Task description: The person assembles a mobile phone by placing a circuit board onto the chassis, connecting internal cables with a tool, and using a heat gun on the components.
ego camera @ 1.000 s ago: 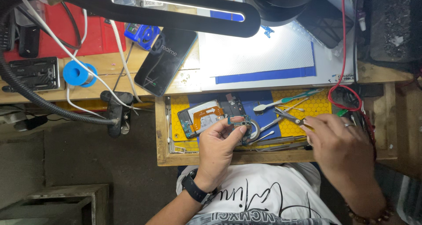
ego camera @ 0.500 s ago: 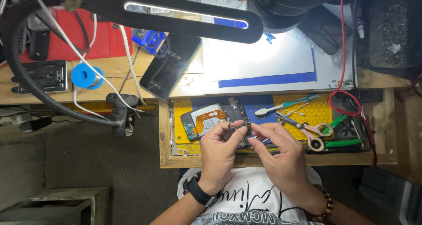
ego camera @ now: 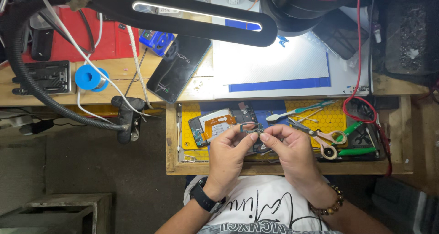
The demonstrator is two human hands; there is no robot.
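Drawer tray [ego camera: 171,138] rim close around, hands [ego camera: 260,145] pinching small board [ego camera: 252,129]

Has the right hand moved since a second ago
Yes. The right hand has come left, away from the scissors on the yellow mat, and now meets the left hand at a small part.

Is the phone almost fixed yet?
Not nearly. Done: the opened phone lies in the drawer with its back off and insides showing. In hand: the left hand and right hand hold a small circuit part between their fingertips. Left: that part is still out and the phone still open.
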